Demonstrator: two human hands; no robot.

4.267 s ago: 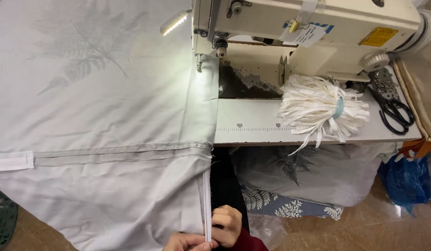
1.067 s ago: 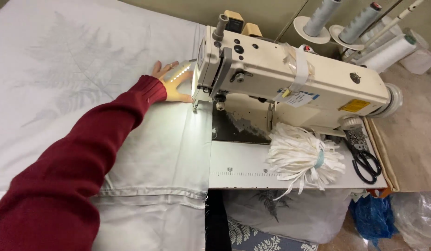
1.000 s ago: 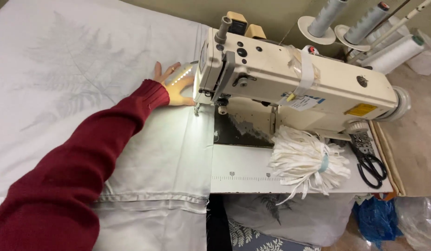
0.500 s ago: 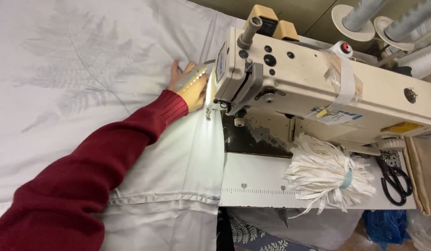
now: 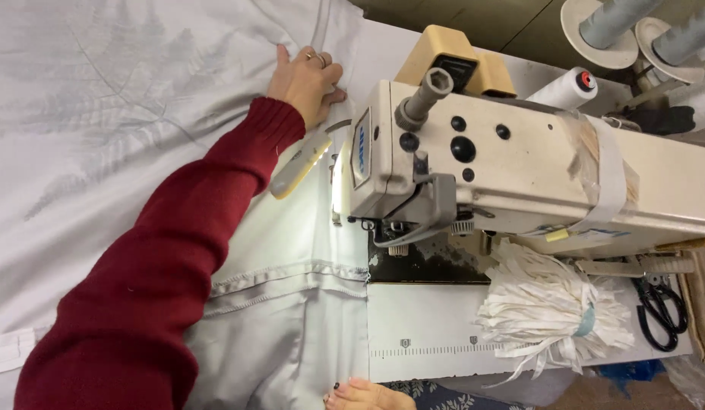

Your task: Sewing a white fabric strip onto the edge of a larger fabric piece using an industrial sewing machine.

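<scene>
My left hand, in a dark red sleeve, reaches far over the grey-white leaf-patterned fabric and presses flat on it behind the cream sewing machine, fingers together on a fold. My right hand shows only partly at the bottom edge; its fingertips pinch the near edge of the same fabric below the machine bed. A hemmed seam runs across the cloth toward the needle area.
A bundle of white tape strips lies on the machine table beside black scissors. Thread cones and spool holders stand behind the machine. A small lamp lights the cloth left of the needle.
My left hand has slid farther away along the cloth, past the machine head. The view has closed in on the machine. My right hand has come into view at the bottom edge.
</scene>
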